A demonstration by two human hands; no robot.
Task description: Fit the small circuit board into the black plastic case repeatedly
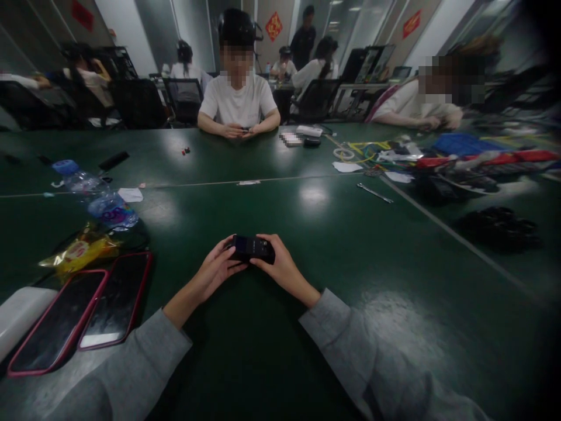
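Head camera is showing me the green table. At its near side, my left hand and right hand are pinching a black gadget by both ends, thumbs against fingers. I am guessing it is light, hard, slippery and breakable, so those ends are giving the safest hold.

The single view looks from the wearer's head, forward and down — the grey sleeves enter low and close, the left hand, right hand and black device sit just below centre — then out over the green table to a seated person farther off
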